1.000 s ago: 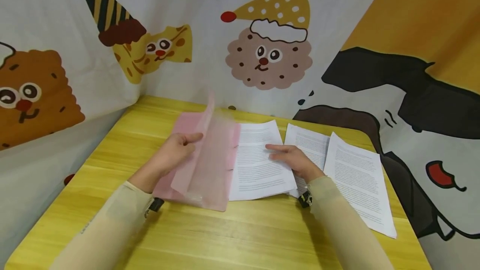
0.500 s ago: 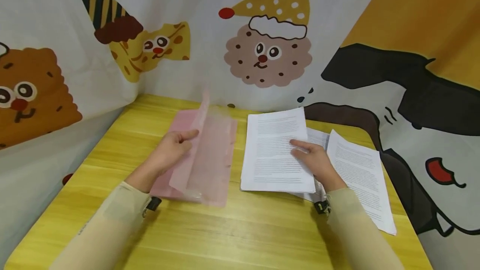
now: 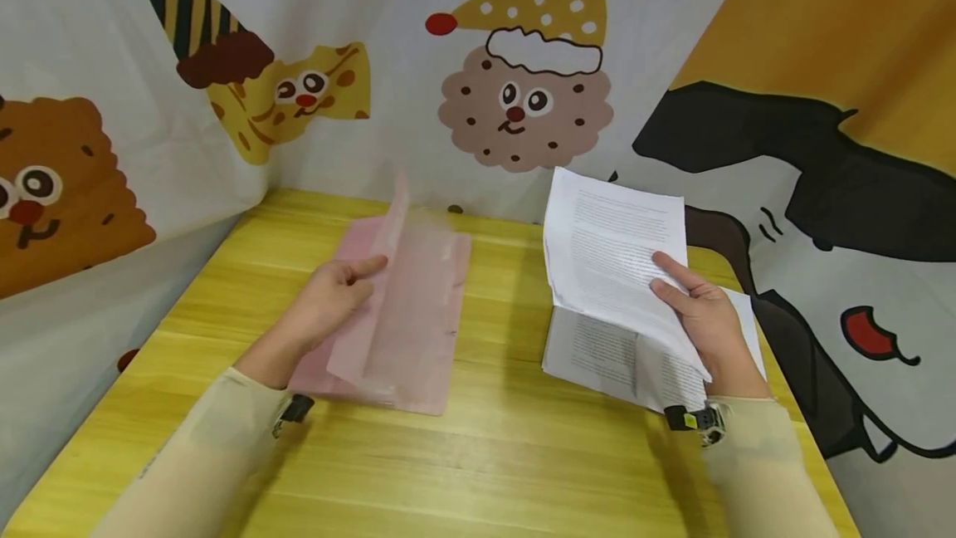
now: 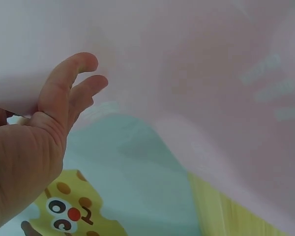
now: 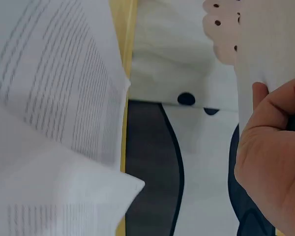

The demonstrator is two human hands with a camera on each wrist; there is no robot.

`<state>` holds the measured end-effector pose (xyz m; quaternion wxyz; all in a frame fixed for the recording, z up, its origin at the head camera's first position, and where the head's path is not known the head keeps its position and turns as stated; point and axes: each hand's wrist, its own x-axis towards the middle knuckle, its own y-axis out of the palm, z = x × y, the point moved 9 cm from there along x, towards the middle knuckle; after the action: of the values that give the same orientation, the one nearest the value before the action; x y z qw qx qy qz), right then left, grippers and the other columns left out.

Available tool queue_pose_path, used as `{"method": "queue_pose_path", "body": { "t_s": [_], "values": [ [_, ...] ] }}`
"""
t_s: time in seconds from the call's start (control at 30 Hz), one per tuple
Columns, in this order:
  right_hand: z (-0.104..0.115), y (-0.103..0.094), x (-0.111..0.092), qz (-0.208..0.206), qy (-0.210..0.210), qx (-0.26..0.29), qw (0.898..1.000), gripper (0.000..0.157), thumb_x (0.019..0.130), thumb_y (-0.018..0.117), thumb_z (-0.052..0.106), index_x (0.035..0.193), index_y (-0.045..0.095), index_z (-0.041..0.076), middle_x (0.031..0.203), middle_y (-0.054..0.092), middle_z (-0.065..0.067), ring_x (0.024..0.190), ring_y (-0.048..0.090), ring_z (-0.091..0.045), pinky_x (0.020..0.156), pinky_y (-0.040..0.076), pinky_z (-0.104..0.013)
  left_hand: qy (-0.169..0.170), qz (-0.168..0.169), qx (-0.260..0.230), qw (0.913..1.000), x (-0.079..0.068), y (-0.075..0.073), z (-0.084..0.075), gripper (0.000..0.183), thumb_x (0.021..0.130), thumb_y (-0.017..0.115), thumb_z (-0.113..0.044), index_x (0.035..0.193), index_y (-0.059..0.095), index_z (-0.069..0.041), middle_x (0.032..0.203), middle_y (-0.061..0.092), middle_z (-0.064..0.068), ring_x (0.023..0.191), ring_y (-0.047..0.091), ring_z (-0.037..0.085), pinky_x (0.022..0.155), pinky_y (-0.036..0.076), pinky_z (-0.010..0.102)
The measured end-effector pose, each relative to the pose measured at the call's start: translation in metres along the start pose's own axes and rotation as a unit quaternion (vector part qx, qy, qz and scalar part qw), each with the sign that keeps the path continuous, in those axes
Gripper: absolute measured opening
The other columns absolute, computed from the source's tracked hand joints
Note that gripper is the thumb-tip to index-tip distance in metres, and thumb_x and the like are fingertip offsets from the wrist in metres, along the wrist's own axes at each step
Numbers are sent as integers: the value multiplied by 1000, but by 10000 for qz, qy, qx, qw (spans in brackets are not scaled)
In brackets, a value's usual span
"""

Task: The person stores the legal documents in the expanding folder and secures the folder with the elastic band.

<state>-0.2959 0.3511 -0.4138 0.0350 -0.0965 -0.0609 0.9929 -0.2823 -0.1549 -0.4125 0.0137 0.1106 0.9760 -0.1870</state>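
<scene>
A pink folder (image 3: 451, 355) lies opened on the table at the left. My left hand (image 3: 324, 297) holds its raised pink leaf (image 3: 366, 326) between thumb and fingers, and a translucent sleeve (image 3: 414, 314) stands half turned beside it. In the left wrist view, the pink leaf (image 4: 187, 64) fills most of the picture behind my fingers. My right hand (image 3: 705, 314) grips a stapled-looking bundle of printed paper (image 3: 608, 247) by its right edge, thumb on top, tilted up off the table. In the right wrist view, the bundle (image 5: 270, 34) shows its plain back side.
Below the lifted bundle lie other printed sheets (image 3: 590, 351), partly overlapping. Another sheet's corner (image 3: 743, 310) shows behind my right hand. The yellow wooden table (image 3: 478, 471) meets a white cartoon-printed cloth (image 3: 403, 139) at its back edge.
My right hand has drawn the printed bundle rightward away from the folder and raised it over the other sheets. The left hand keeps its hold on the pink leaf, almost still.
</scene>
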Motion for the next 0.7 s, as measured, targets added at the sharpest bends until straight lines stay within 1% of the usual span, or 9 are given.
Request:
{"method": "queue_pose_path", "body": {
  "t_s": [0.1,0.2,0.3,0.33,0.4,0.5,0.57,0.63,0.7],
  "values": [
    [1,11,-3,455,-43,351,9983,67,101,75,29,162,48,24,176,31,13,130,57,10,90,56,-11,-22,21,-22,10000,0,1,-2,54,104,46,-6,158,47,2,166,47,15,49,25,5,47,28,22],
    [-1,22,-3,724,-39,732,9947,65,102,73,23,163,47,21,175,34,11,114,71,4,88,60,-16,-45,60,-25,10000,-1,2,-4,54,105,46,-8,158,47,0,156,57,22,49,25,5,47,27,23],
    [-1,27,-1,762,-47,1072,9913,64,103,72,18,162,49,20,169,45,12,103,77,-4,83,62,-19,-51,92,-10,9999,-1,5,-7,54,105,46,-8,158,48,-1,157,57,20,49,24,5,47,26,23],
    [-1,29,-1,787,-34,1192,9897,63,103,72,17,161,50,20,163,53,12,100,78,-6,82,62,-20,-63,84,-1,9999,-1,5,-7,54,105,46,-8,158,48,-1,149,62,23,49,23,5,47,26,23],
    [0,33,-1,845,-39,1373,9869,62,103,71,14,161,51,19,151,65,12,98,79,-8,81,63,-22,-55,101,-19,9999,-2,6,-8,54,104,46,-7,158,48,-1,162,53,15,49,23,6,47,26,24],
    [0,40,0,939,51,1481,9845,61,102,72,13,159,53,20,140,71,14,100,79,-10,81,64,-24,-77,86,-24,9999,-2,6,-8,54,104,46,-7,158,49,-1,162,53,15,48,24,6,46,26,23],
    [-2,45,0,985,163,1318,9862,62,102,73,16,160,52,21,153,62,11,103,78,-9,83,64,-24,-92,95,-46,9999,-3,5,-9,54,104,46,-7,157,49,0,166,48,12,48,24,6,46,27,23],
    [-5,48,0,997,289,983,9897,64,101,75,21,160,52,23,167,48,10,109,76,-8,85,63,-23,-99,86,-47,9999,-3,5,-9,54,104,46,-7,157,49,0,166,48,12,48,24,6,46,26,23],
    [-7,50,1,1027,320,349,9936,65,101,74,29,162,50,26,176,33,9,128,67,-5,90,60,-19,-100,86,-77,9999,-3,5,-10,54,104,46,-7,157,49,1,166,48,13,48,23,6,46,26,23]
  ]
}}
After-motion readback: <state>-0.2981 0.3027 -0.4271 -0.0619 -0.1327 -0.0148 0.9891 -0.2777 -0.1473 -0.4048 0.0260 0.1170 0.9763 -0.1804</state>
